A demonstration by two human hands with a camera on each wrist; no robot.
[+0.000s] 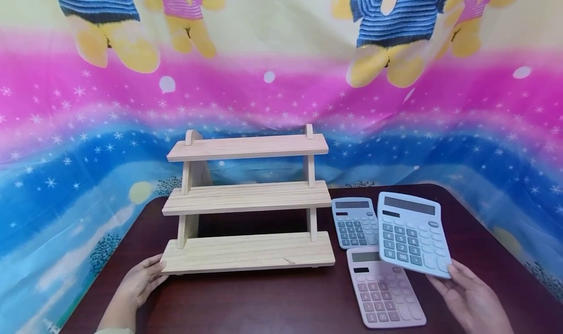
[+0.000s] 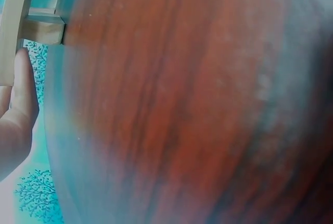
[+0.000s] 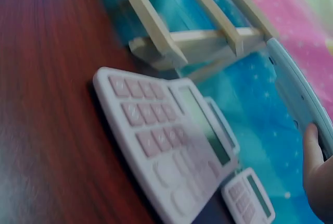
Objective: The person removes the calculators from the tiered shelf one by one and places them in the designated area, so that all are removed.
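Note:
A three-tier wooden display shelf [image 1: 248,251] stands on the dark table. At its lower left corner, my left hand [image 1: 140,280] grips the end of the bottom board; in the left wrist view, a finger [image 2: 25,86] lies along the underside of that board. My right hand [image 1: 472,295] pinches a light blue calculator [image 1: 413,231] by its lower right corner, keys facing the head camera. That calculator is raised and partly overlaps a pink calculator [image 1: 387,295] lying on the table. Behind the pink one, a second blue calculator [image 1: 355,221] lies right of the shelf.
Another pale calculator with pink keys [image 3: 248,198] shows in the right wrist view. The dark reddish wood table [image 1: 246,304] has rounded back corners. A printed cloth backdrop [image 1: 272,94] with bears and snowflakes hangs close around its back and sides.

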